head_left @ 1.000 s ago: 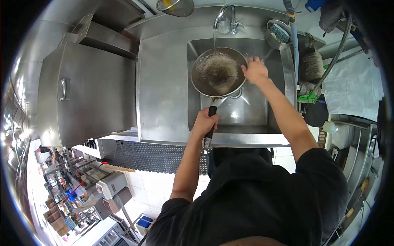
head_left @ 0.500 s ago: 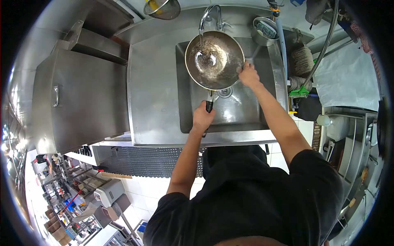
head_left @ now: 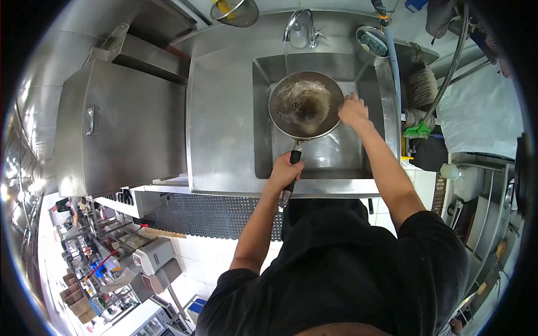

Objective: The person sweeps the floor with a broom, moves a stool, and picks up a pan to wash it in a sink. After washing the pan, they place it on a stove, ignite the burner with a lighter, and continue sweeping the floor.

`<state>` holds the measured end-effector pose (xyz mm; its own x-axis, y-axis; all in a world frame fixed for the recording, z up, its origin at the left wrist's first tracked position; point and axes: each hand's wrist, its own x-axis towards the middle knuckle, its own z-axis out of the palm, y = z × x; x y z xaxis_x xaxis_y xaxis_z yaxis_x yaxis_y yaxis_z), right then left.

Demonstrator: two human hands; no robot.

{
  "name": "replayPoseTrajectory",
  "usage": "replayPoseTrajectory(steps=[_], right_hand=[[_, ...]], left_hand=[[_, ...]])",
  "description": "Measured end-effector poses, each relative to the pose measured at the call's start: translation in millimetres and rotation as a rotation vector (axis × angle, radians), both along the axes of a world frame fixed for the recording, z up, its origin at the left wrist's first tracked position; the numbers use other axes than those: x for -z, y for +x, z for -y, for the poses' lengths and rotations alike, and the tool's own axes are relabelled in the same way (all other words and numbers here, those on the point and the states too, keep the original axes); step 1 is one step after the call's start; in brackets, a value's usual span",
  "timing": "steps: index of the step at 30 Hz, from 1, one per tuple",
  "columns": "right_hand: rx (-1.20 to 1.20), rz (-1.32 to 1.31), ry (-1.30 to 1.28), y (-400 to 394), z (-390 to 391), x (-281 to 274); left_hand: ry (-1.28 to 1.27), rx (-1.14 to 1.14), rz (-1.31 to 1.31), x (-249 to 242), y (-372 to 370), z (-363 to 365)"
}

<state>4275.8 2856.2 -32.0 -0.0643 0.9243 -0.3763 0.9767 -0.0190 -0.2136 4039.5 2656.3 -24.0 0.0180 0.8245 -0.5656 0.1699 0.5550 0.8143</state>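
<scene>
A frying pan (head_left: 307, 106) with a brown-stained inside is held over the sink (head_left: 265, 159), below the tap (head_left: 295, 25). A thin stream of water falls from the spout toward the pan's far edge. Wrapped round the black handle (head_left: 295, 158) is my left hand (head_left: 285, 171), at the sink's front edge. My right hand (head_left: 354, 110) is closed at the pan's right rim, thumb against the edge; its fingertips are partly hidden. Murky water and pale residue show inside the pan.
A metal bowl (head_left: 372, 45) holding a green-blue scrubber stands at the sink's back right corner. Behind the tap is a clear bottle (head_left: 299, 37). A strainer (head_left: 238, 12) hangs at the top. A steel cabinet (head_left: 129, 129) stands left of the counter; a blue pipe (head_left: 394, 84) runs along the right.
The pan has moved down toward me, away from the tap, and both hands have moved with it. Water that pooled bright in the pan now looks shallower and spread over the surface.
</scene>
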Motion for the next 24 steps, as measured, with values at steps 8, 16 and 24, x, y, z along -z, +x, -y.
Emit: replayPoseTrajectory(steps=[8,16,24], right_hand=[[0.035,-0.320,-0.278,-15,-7,97],[0.032,-0.272,-0.011,-33,-83,88],[0.221,-0.417,0.353,-46,-191,38]], left_hand=[[0.199,0.239,-0.936,-20,-32,2],[0.202,0.157,-1.206,-60,-77,30],[0.344,0.056,-1.419,-80,-103,57]])
